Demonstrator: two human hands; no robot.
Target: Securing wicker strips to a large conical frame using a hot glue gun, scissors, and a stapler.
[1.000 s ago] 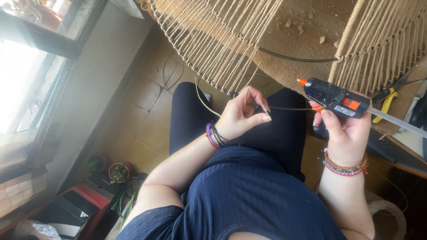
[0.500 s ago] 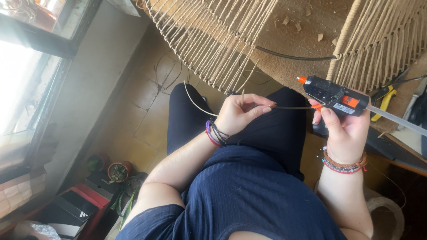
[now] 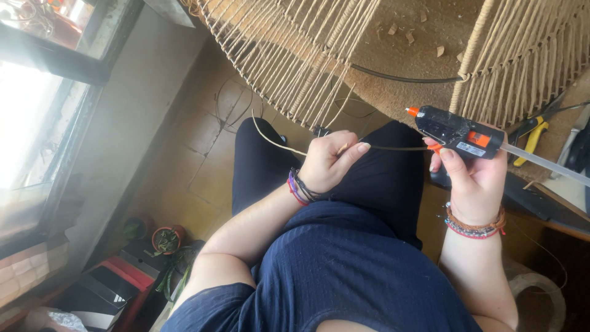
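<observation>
Left hand point(image 3: 329, 161) pinches a thin tan cord point(image 3: 276, 142) between thumb and fingertips, grip closed tight on it just above the lap. The cord arcs off to the left from the fist, then runs up toward the woven frame point(image 3: 295, 67), a fan of many parallel cords strung on a dark hoop. A short run of it also stretches right, toward the glue gun point(image 3: 452, 130).

Right hand point(image 3: 470, 178) is wrapped round that gun, fingers closed on the handle, 1 finger near the orange trigger. Orange nozzle points left at the cord, not touching as far as I can tell. A clear glue stick point(image 3: 544, 165) juts out the back.

Handling, as I judge it: the cord looks light and springy, half stiff, since it holds its own curve in the air. It will likely slip through a loose pinch, so take it close to the end, as the left hand does. The gun looks light enough for 1 hand, but the nozzle is probably hot; hold the handle only.

Yellow-handled pliers point(image 3: 531, 138) lie on the bench point(image 3: 571, 197) at right. Small potted plants point(image 3: 166, 238) sit on the floor below, by the window point(image 3: 37, 110).
</observation>
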